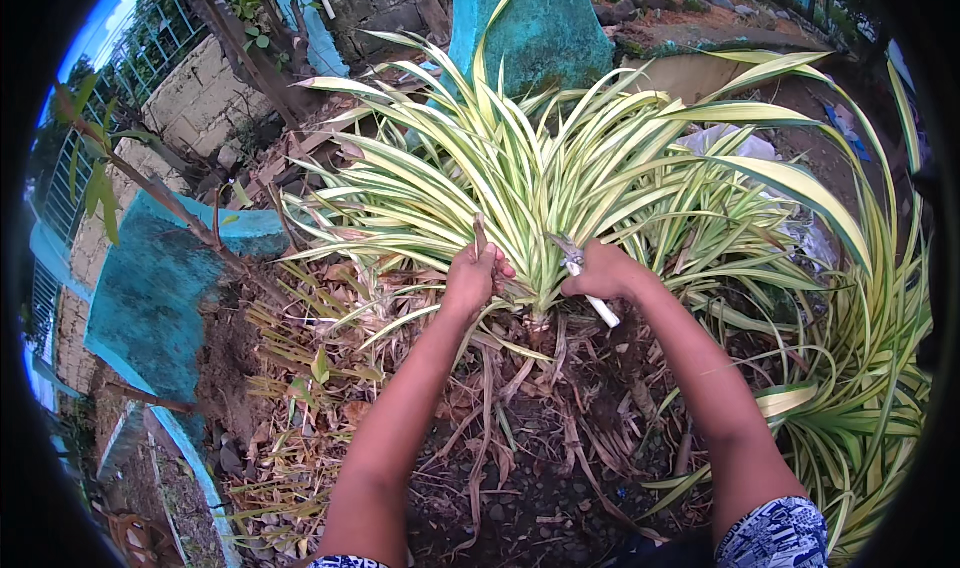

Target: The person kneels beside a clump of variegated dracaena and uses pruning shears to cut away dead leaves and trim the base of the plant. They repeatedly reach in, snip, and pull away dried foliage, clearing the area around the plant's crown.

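Note:
Both hands are at the base of a large variegated plant [525, 170] with long green-and-cream strap leaves. My left hand [476, 277] pinches a dry brown leaf [480, 230] between thumb and fingers, its tip pointing up. My right hand [606, 270] is closed around pruning shears [574, 257] with white handles; one handle sticks out below the palm, and the metal blades point up and left towards the leaves. Whether the blades are apart is hard to tell. Under the hands, withered leaves [487, 418] hang from the plant's base over dark soil.
A turquoise concrete planter wall [150, 290] curves at the left, with a bare branch [187, 219] crossing near it. Another turquoise concrete piece [532, 28] stands behind the plant. More striped leaves [855, 433] spread at the right, near clear plastic [810, 238]. Cut stalks [292, 343] stand left.

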### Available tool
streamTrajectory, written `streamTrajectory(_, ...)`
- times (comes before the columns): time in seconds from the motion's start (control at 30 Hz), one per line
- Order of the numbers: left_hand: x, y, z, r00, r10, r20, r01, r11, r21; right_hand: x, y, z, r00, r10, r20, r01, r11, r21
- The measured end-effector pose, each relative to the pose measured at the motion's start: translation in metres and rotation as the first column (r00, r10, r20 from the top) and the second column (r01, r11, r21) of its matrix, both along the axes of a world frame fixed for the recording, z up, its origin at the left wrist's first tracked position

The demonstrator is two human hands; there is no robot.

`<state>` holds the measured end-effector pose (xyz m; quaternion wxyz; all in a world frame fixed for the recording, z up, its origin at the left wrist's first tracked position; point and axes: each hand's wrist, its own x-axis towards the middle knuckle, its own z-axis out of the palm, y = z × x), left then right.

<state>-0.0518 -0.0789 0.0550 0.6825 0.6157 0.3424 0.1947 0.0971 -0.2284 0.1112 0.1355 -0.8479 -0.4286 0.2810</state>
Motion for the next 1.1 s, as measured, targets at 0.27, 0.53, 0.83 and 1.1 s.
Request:
streamTrajectory(0.27, -0.004, -0.039, -0.01, 0.978, 0.135, 0.16, -0.155, 0.981, 0.12, -0.018, -0.037, 0.036, 0.682, 0.426, 0.594, -0.454, 0.884, -0.113)
streamTrajectory(0.53, -0.021, -0.059, -0.031, 0.919, 0.249, 0.306, -0.295, 0.949, 0.112, -0.041, -0.01, -0.009, 0.724, 0.424, 0.544, -0.371, 0.905, -0.21)
streamTrajectory(0.83, -0.012, -0.05, -0.034, 0.856, 0.406, 0.32, -0.402, 0.912, -0.08, -0.042, -0.007, -0.011, 0.662, 0.483, 0.573, -0.334, 0.875, -0.352)
streamTrajectory(1.1, -0.009, -0.055, -0.042, 0.93, 0.3, -0.211, -0.225, 0.921, 0.317, -0.06, 0.0, -0.018, 0.513, 0.537, 0.669, -0.345, 0.843, -0.413)
